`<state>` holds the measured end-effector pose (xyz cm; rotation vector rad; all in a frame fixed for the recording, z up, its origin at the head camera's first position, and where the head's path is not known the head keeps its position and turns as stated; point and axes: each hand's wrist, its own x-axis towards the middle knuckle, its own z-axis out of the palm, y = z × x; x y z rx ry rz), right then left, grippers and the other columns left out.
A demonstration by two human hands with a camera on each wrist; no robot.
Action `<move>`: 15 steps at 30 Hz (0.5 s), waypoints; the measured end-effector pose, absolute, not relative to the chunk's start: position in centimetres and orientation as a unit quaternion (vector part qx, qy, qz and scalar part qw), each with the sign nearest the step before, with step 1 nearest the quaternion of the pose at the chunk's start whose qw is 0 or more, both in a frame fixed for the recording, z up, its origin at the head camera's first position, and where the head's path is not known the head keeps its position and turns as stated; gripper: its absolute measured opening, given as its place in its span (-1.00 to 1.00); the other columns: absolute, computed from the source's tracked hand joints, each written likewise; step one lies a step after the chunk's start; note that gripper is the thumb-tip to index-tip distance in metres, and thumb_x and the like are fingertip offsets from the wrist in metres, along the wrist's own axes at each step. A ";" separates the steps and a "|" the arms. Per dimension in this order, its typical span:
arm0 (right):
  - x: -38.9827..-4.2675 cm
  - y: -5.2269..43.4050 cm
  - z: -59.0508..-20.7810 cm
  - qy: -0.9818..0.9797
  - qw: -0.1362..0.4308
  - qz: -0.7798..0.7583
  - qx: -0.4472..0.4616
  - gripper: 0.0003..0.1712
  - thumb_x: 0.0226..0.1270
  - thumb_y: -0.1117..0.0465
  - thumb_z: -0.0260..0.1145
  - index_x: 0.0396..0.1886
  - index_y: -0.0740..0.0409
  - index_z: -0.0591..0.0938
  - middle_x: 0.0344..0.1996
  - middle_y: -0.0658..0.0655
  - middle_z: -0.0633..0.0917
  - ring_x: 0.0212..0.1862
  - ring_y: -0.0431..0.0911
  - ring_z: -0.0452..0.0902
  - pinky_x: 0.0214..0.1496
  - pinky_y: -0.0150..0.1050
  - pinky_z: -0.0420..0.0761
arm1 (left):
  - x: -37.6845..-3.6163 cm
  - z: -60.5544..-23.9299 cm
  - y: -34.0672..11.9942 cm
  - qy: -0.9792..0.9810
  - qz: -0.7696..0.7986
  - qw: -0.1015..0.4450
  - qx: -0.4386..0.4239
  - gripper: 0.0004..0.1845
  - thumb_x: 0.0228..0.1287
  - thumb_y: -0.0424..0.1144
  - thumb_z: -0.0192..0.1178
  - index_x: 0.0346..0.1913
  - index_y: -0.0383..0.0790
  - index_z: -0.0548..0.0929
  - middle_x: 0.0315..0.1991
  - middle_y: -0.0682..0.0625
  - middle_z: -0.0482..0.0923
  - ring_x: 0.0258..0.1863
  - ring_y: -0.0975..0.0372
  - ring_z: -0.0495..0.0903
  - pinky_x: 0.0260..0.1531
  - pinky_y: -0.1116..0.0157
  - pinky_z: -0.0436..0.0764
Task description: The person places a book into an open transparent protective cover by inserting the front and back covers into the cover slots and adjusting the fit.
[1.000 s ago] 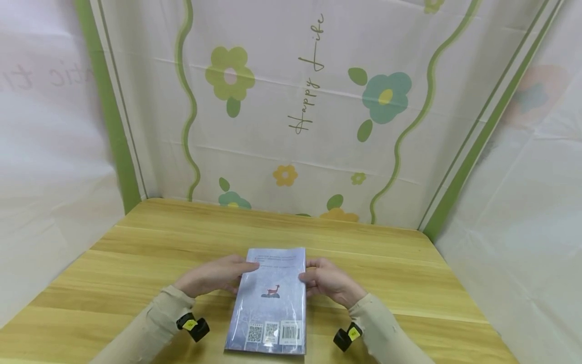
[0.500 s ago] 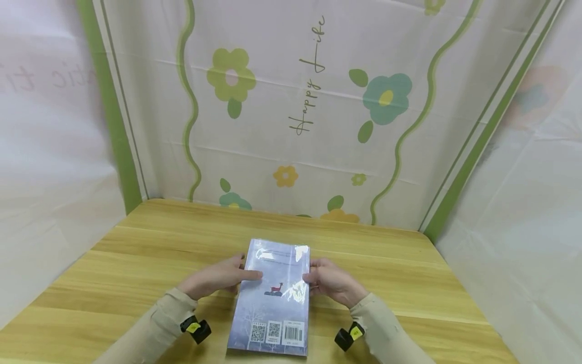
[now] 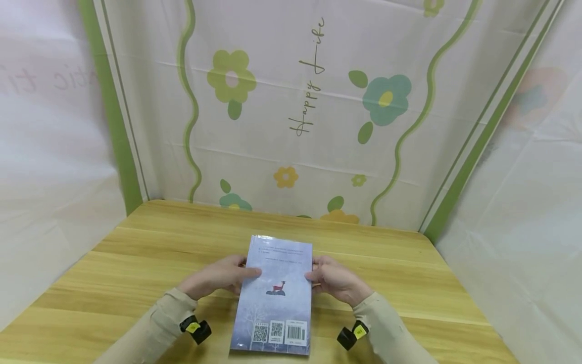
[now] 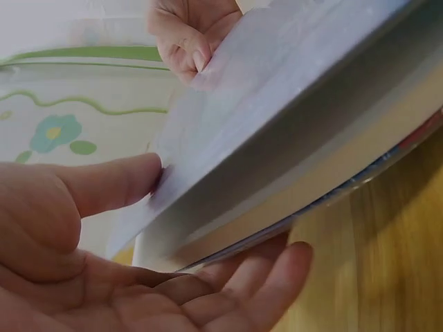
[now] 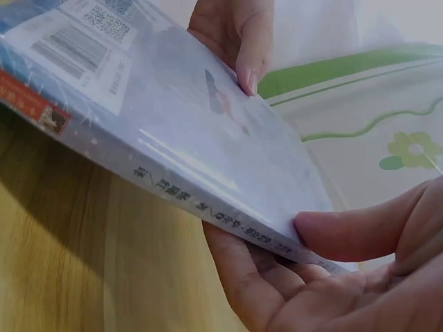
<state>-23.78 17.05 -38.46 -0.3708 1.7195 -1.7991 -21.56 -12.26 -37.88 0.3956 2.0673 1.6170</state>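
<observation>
1. Holding a book between both hands over the table; we see its back cover up, with a deer picture in the middle and QR codes plus a barcode at the near end.
2. Left hand: we read it as a pinch on the book's left edge, thumb on the cover, fingers curled under. Left wrist view confirms the thumb on top and the fingers below the page block.
3. Right hand: same pinch on the right edge, the spine side. Right wrist view shows the thumb on the cover at the spine and the fingers beneath it.
4. Book position: centre of the table, near our body, long axis running away from us. Far end tilted up; the wrist views show a gap and a shadow between it and the wood. We cannot tell whether the near end touches the table.
5. Cover is glossy, looks plastic-wrapped.
6. Both wrists carry small black units with yellow tags; beige sleeves.
7. Flowered cloth reading "Happy Life" hangs behind the table.
</observation>
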 end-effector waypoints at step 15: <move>-23.5 17.4 -37.5 0.653 0.283 -0.685 -0.156 -0.52 0.36 0.51 0.05 0.27 0.52 0.30 -0.07 0.35 0.66 -0.09 0.09 0.65 -0.11 -0.08 0.66 | -21.8 -38.1 -11.8 0.767 0.612 0.169 0.093 -0.76 0.38 -0.33 0.23 -0.06 -0.48 0.59 -0.29 -0.16 0.66 -0.30 0.03 0.69 -0.31 0.11 0.71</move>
